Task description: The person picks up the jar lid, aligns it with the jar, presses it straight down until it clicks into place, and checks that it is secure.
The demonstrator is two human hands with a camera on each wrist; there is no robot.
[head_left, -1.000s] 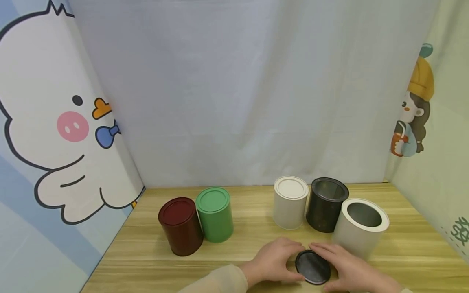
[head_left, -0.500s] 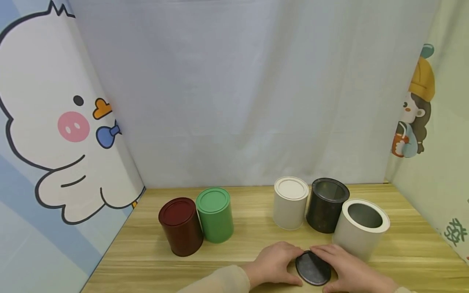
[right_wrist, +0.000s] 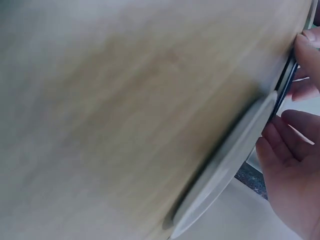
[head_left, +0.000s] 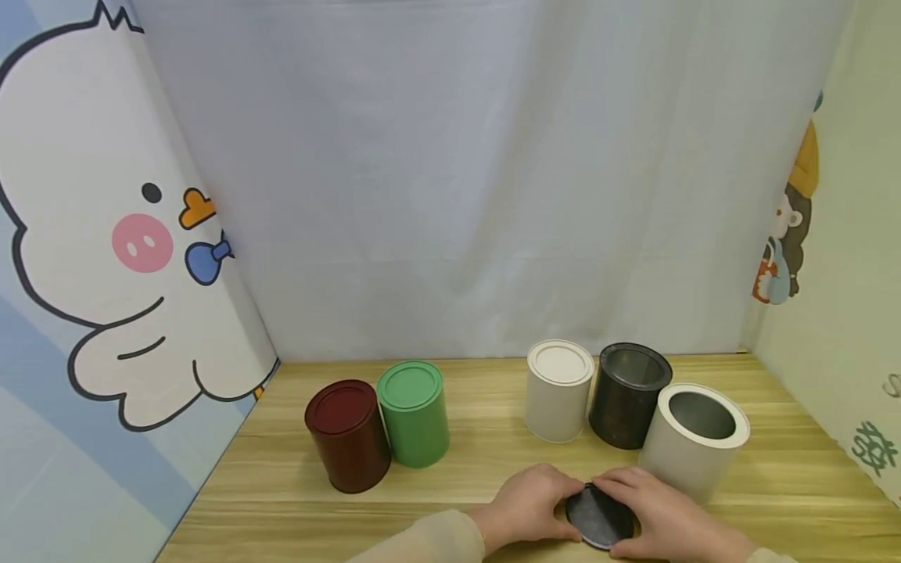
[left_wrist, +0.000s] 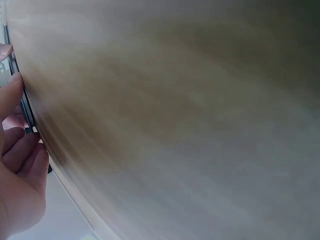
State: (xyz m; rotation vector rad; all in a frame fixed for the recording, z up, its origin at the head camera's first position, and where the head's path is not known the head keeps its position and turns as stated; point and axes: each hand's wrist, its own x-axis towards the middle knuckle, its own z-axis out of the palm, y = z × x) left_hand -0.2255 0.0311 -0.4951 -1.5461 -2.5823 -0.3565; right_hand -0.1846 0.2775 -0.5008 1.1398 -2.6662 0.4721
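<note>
A round black lid [head_left: 598, 518] lies at the front of the table between both hands. My left hand [head_left: 531, 504] grips its left edge, thumb at the near side and fingers at the far side. On the opposite edge, my right hand [head_left: 662, 512] pinches it the same way. Seen from the left wrist, the lid is a thin dark strip behind the fingertips. Behind the hands stands a black can [head_left: 629, 403] with an open top. In the right wrist view a flat white disc [right_wrist: 225, 170] lies on the wood beside the black lid.
An open white can [head_left: 686, 461] with a thick rim stands just behind my right hand. A lidded white can [head_left: 558, 403] is left of the black can. Farther left, a dark red can [head_left: 355, 453] and a green can [head_left: 417, 426] stand side by side, both lidded.
My fingers have closed in on the black lid's rim from both sides. The right hand has shifted slightly left, and the lid a little with it. The cans have stayed put.
</note>
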